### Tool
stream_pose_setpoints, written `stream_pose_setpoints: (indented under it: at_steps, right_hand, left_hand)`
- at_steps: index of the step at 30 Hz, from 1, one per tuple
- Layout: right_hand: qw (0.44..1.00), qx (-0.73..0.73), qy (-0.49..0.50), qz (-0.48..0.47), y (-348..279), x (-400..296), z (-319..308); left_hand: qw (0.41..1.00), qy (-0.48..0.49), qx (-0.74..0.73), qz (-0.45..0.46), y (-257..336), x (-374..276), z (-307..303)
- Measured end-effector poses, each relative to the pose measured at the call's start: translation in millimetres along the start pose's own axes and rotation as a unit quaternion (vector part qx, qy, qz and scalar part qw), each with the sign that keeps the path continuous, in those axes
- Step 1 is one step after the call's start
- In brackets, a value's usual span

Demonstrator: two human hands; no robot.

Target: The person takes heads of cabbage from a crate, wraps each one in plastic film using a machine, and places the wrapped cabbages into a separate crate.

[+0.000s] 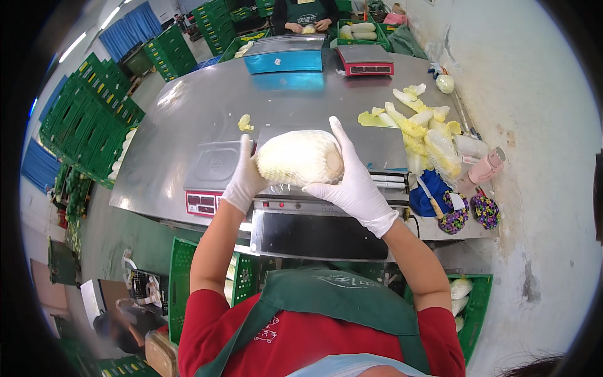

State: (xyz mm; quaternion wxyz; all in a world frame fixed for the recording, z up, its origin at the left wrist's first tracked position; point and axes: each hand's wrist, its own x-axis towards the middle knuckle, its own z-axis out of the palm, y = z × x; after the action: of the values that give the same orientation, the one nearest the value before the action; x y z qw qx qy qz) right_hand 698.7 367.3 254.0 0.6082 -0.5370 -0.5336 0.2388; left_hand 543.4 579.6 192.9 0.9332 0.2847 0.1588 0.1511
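A napa cabbage point(299, 158) in a white foam net lies sideways between my gloved hands, above a film-wrapping machine point(325, 233). My left hand point(246, 176) grips its leafy end. Against the cut stem end, my right hand point(354, 186) has its thumb below and its fingers along the far side. Both hands wear thin white gloves. Just left of the cabbage, a red digital scale point(216, 167) with a grey pan stands on the steel table point(188, 108), partly behind my left hand.
Loose cabbage leaves point(414, 118) are heaped at the right, near a knife point(429, 197), a blue cloth point(426, 181) and a pink flask point(487, 166). Across the table stand a blue wrapping machine point(282, 59) and another scale point(365, 61); a co-worker point(306, 16) is beyond. Green crates point(87, 122) are stacked left.
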Motion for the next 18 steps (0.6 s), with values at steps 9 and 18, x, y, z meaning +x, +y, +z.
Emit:
stream_pose_setpoints:
  at_steps: [9,18]
  right_hand:
    - [0.992,0.019,0.125,0.03,37.7,54.5,9.2]
    - [0.913,0.271,0.233,0.195,171.2,88.9,-66.0]
  left_hand:
    - [0.999,0.033,0.005,0.033,24.1,88.6,-66.7]
    - [0.972,0.037,0.139,0.187,28.6,122.4,-54.2]
